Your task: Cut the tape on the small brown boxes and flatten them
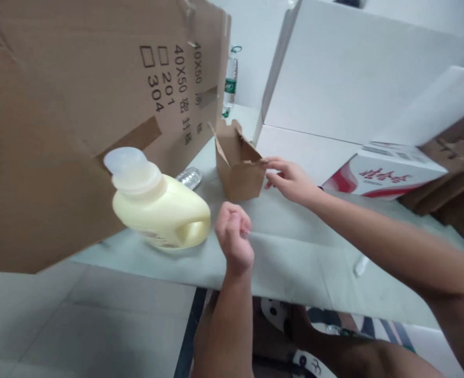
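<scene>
A small open-topped brown cardboard box (244,184) stands on the pale green cloth of the table, its flaps raised and bent. My right hand (291,181) reaches in from the right, its fingertips at the box's right upper edge, with thumb and fingers around that corner. My left hand (234,236) is curled into a fist just in front of the box, apart from it; nothing shows in it. Left of that fist is a pale yellow jug (161,210) with a handle and a translucent cap. A clear plastic bottle (190,178), partly hidden by the jug, lies behind it.
A large printed carton (78,105) fills the left. White panels (358,73) stand at the back right, with a red-and-white carton (385,170) before them. A green-labelled water bottle (231,84) stands behind. A small white object (361,265) lies on the cloth (295,257).
</scene>
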`<state>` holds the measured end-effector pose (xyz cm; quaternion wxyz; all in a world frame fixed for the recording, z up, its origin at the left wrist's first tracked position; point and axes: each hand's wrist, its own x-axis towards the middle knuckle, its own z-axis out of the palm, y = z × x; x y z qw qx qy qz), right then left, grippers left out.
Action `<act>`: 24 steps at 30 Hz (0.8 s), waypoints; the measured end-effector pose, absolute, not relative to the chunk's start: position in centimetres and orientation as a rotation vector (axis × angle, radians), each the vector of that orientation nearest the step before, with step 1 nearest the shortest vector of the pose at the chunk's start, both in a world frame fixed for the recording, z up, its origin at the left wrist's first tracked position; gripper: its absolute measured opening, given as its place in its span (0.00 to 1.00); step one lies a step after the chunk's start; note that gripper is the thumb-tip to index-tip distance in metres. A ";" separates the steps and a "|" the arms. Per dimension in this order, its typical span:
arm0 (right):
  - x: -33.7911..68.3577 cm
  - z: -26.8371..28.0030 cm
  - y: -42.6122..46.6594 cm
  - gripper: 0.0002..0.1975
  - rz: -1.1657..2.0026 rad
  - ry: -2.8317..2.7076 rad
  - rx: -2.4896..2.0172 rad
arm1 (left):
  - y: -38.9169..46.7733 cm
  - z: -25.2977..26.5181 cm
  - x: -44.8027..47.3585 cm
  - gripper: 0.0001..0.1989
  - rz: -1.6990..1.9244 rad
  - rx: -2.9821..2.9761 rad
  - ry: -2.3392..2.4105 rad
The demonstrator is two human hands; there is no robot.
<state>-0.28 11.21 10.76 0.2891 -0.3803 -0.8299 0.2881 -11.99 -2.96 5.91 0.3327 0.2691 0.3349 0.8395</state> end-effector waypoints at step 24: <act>20.4 1.9 -5.1 0.12 0.155 -1.614 -1.255 | 2.9 2.6 -4.1 0.19 1.889 1.246 1.289</act>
